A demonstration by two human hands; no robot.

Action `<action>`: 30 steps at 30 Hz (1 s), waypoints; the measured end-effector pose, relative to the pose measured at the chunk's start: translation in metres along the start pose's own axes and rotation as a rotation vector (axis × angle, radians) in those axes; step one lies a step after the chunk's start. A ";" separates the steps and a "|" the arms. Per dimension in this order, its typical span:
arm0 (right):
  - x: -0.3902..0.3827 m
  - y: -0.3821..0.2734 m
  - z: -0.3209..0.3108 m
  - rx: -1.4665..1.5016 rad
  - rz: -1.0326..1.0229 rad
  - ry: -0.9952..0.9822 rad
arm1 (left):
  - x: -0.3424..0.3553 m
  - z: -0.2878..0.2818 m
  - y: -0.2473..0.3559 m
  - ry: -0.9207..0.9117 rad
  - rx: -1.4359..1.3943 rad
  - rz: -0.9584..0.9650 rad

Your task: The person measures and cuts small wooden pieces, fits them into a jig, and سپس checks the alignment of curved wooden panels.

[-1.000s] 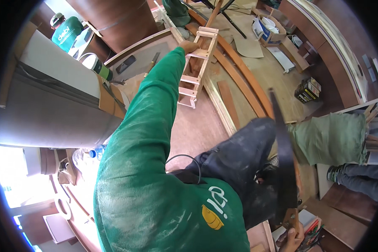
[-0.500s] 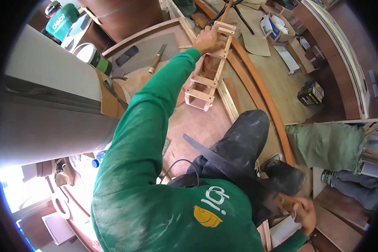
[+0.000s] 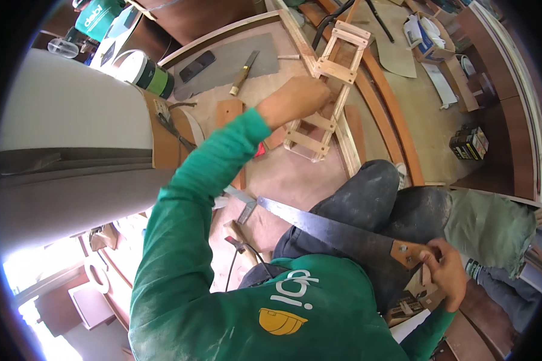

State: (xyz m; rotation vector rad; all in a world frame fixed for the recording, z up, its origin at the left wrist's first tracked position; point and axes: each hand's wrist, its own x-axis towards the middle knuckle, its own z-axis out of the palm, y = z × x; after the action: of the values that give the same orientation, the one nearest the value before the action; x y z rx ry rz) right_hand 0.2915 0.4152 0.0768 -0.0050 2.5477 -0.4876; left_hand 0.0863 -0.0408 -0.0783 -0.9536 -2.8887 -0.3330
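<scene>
My left hand, slightly blurred, is at the middle of a narrow slatted wooden frame; its fingertips are too unclear to show whether they grip it. In my right hand is the wooden handle of a handsaw, its blade lying across my thighs and pointing left. A metal square is near the saw's tip. Left of the slatted frame, a chisel-like tool and a phone lie on a grey sheet inside a wood-rimmed panel. A loose board lies there too.
Curved timber strips run along the right. A bucket stands by a large grey curved piece. A cardboard box, a dark printed container and green cloth are at right, with another person's trousered leg below.
My left hand has left the slatted frame's upper part and moved down toward its middle. The saw has swung from upright at my right side to lying across my legs.
</scene>
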 end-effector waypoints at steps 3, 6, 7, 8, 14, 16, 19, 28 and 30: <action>0.019 -0.026 -0.014 0.172 0.175 -0.139 | 0.023 0.015 0.001 -0.179 0.168 0.041; 0.021 0.027 0.016 0.068 -0.071 0.025 | 0.041 0.028 0.000 -0.240 0.323 0.153; 0.020 0.044 0.026 0.071 -0.126 0.065 | 0.044 0.027 -0.001 -0.219 0.355 0.171; 0.020 0.054 0.036 0.114 -0.138 0.075 | 0.047 0.023 0.001 -0.201 0.389 0.193; -0.008 0.100 0.053 0.512 0.197 -0.033 | 0.080 0.002 -0.004 -0.903 -0.100 -0.340; -0.015 0.115 0.052 0.586 0.203 -0.045 | 0.084 -0.002 0.010 -0.977 -0.057 -0.421; -0.019 0.141 0.056 0.518 0.124 -0.041 | 0.084 0.012 0.007 -0.955 -0.100 -0.417; -0.029 0.152 0.060 0.673 0.060 -0.144 | 0.047 0.036 -0.011 -0.509 0.258 -0.270; -0.025 0.148 0.058 0.642 0.048 -0.173 | 0.039 0.045 -0.021 -0.568 0.306 -0.287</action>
State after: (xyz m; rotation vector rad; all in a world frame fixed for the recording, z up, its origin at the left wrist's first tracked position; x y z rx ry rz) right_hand 0.3565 0.5361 -0.0066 0.2353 2.1173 -1.2036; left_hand 0.0421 -0.0241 -0.1205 -0.6609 -3.4403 0.4316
